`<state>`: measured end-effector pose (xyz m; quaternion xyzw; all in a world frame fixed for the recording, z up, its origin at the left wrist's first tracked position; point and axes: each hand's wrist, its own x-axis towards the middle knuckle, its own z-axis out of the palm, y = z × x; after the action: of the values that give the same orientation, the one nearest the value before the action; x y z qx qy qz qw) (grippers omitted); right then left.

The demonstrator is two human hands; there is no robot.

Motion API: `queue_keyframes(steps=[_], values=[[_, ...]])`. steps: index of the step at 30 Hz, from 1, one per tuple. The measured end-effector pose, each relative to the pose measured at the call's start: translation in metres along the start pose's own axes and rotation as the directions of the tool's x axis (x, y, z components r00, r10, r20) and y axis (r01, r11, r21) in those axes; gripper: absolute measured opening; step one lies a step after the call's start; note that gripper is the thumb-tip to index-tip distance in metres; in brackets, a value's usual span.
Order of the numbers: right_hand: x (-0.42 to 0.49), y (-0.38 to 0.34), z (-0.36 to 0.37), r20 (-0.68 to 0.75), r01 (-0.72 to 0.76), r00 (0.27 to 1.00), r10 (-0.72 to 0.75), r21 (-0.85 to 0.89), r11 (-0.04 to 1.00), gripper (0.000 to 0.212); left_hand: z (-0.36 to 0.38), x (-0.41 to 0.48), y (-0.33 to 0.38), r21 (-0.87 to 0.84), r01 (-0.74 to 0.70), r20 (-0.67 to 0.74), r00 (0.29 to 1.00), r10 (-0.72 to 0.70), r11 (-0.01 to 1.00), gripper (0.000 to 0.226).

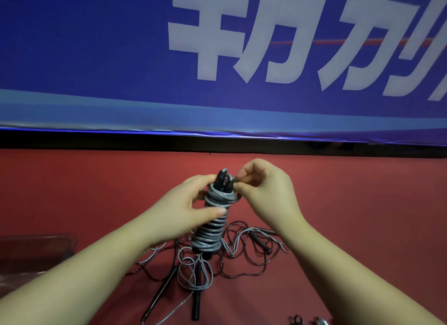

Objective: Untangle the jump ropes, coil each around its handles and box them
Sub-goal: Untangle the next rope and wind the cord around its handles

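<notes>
Here, seen from above, two bare hands hold up a grey jump rope point(212, 228) that is wound in tight coils around its pair of black handles point(223, 183), whose tips poke out at the top of the bundle. The left hand point(191, 205) grasps the middle of the coil, fingers curled behind it and the thumb laid across the front. The right hand point(268, 194) sits just beside the handle tips, its thumb and fingertips pinching the grey cord at the top of the winding. The bundle is held upright, slightly tilted, above a red floor point(362, 203). Beneath it lies a tangle of other ropes point(244, 254), thin dark cords and a loose grey cord point(193, 275) looped over each other, with long black handles point(197, 298) stretching toward the viewer. At the far left edge is part of a translucent container point(36, 246). A blue banner point(96, 58) with large white characters fills the background.
</notes>
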<state>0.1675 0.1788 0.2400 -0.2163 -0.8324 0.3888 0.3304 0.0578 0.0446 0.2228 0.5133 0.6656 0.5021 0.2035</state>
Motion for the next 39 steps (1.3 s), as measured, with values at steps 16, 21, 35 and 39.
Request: queue_keyframes(steps=[16,21,35,39], values=[[-0.004,0.009,-0.003,0.319,-0.300,0.935,0.156,0.475,0.827,0.023,0.006,0.001,-0.002,-0.223,0.078,-0.165,0.979,-0.117,0.972,0.025],[-0.003,0.006,-0.008,0.484,-0.563,0.823,0.296,0.634,0.530,0.015,0.006,0.002,0.000,-0.357,0.063,-0.127,0.985,-0.115,0.932,0.026],[-0.017,0.004,-0.012,0.515,-0.464,0.818,0.258,0.324,0.825,0.018,0.003,-0.009,-0.003,0.128,-0.115,-0.136,0.982,0.132,0.985,0.043],[-0.017,0.007,-0.003,0.349,-0.394,0.903,0.252,0.434,0.810,0.017,0.008,-0.006,-0.004,0.130,-0.129,-0.214,0.965,0.155,0.983,0.053]])
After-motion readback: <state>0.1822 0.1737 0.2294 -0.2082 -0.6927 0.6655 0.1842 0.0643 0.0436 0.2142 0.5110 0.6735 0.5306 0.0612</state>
